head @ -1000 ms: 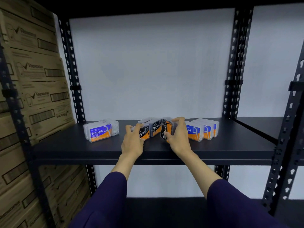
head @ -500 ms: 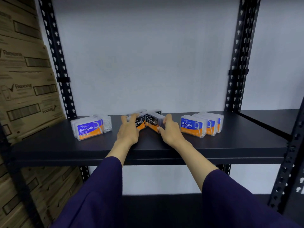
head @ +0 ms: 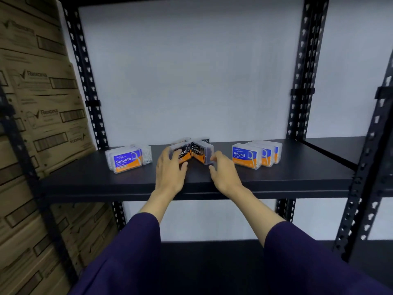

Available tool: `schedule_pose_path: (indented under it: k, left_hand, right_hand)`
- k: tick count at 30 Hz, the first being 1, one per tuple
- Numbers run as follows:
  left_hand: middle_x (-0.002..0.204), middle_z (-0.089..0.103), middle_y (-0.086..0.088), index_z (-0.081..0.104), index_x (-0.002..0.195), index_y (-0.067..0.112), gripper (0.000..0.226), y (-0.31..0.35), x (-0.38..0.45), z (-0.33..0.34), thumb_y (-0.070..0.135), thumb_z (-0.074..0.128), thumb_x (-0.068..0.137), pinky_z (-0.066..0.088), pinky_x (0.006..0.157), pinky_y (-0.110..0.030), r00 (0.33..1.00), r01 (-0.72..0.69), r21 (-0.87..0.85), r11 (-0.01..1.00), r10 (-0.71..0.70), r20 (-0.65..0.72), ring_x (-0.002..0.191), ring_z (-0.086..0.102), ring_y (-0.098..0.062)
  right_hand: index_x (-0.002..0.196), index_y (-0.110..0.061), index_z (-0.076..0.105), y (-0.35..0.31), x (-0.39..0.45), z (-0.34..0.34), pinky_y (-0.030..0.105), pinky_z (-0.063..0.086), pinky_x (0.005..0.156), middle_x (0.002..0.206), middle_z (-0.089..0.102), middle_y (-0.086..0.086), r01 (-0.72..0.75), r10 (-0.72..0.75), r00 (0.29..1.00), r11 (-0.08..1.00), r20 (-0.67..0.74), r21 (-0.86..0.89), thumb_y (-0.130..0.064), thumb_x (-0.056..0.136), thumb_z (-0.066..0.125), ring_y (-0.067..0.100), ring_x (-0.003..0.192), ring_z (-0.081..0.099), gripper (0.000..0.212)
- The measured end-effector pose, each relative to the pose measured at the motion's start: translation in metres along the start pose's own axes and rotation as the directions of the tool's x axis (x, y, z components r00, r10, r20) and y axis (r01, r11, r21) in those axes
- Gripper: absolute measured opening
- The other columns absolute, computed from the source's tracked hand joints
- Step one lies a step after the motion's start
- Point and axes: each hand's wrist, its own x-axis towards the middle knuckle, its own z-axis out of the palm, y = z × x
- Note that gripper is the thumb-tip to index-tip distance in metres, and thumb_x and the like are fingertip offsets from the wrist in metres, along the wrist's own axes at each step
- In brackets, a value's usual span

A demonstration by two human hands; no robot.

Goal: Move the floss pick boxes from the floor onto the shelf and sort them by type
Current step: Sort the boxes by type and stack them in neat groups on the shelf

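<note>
At the far left you have stacked Rexona cartons (head: 42, 107) beside the black shelving upright (head: 85, 71). On the black shelf (head: 297, 177), toward its left, sit the Smooth floss pick boxes (head: 127, 159), upright with the front label facing you and another clear box just behind to the right.

In the middle of the shelf stand the Charcoal floss pick boxes (head: 196, 151), a tight cluster with two front boxes angled toward each other in a shallow V; more of the same sit behind them, though the count is hard to read. Your left hand (head: 170, 175) has its fingers loosely curved and its fingertips touching the left Charcoal box, covering part of its label. Your right hand (head: 225, 175) has its fingers spread and relaxed, with its fingertips at the lower right corner of the right Charcoal box; it looks to be touching rather than gripping. Both palms hover over the shelf's near edge, and your dark purple sleeves (head: 297, 262) fill the bottom of the view.

Further right, well apart from the Charcoal cluster, the Round floss pick boxes (head: 244, 155) stand in a row, one behind another.
</note>
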Motion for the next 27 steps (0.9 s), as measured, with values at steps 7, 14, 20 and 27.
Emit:
schedule_pose_path:
  k: [7,14,20,27]
  left_hand:
    - [0.135,0.052,-0.005,0.053,0.132,0.014,0.037,0.038,-0.078,-0.038,0.029,0.045,0.099,0.044,0.096,-0.042,0.995,-0.078,0.056,0.995,0.074,0.073,0.119,0.05,-0.028]
    - [0.134,0.056,-0.009,0.053,0.133,0.013,0.039,0.044,-0.169,0.001,0.029,0.043,0.098,0.046,0.094,-0.041,0.946,-0.049,0.145,0.988,-0.001,0.324,0.119,0.053,-0.031]
    - [0.128,0.059,-0.008,0.055,0.13,0.013,0.037,0.009,-0.228,0.085,0.03,0.041,0.1,0.044,0.09,-0.039,0.838,-0.051,0.238,0.97,-0.088,0.538,0.115,0.054,-0.028]
    - [0.121,0.062,-0.007,0.059,0.123,0.014,0.033,-0.067,-0.294,0.188,0.03,0.045,0.098,0.045,0.089,-0.04,0.683,0.043,0.29,0.956,-0.24,0.69,0.111,0.057,-0.027]
  right_hand:
    - [0.115,-0.009,0.055,-0.018,-0.091,-0.036,0.041,0.051,0.085,0.116,0.062,0.009,0.069,-0.074,0.996,0.993,-0.042,-0.094,-0.012,0.096,0.049,0.026,0.103,0.059,0.02]
    - [0.128,-0.007,0.049,0.026,-0.179,-0.024,0.036,0.043,0.08,0.126,0.059,0.013,-0.026,0.051,0.996,0.949,0.073,-0.315,-0.018,0.099,0.043,0.033,0.108,0.057,0.032]
    - [0.124,-0.004,0.051,0.102,-0.219,0.035,0.036,0.041,0.08,0.12,0.061,0.015,-0.075,0.225,0.927,0.897,0.301,-0.436,-0.013,0.096,0.044,0.035,0.107,0.057,0.031]
    - [0.123,-0.006,0.05,0.197,-0.261,0.142,0.04,0.043,0.087,0.121,0.059,0.015,-0.121,0.409,0.752,0.856,0.516,-0.502,-0.014,0.094,0.044,0.034,0.11,0.055,0.031]
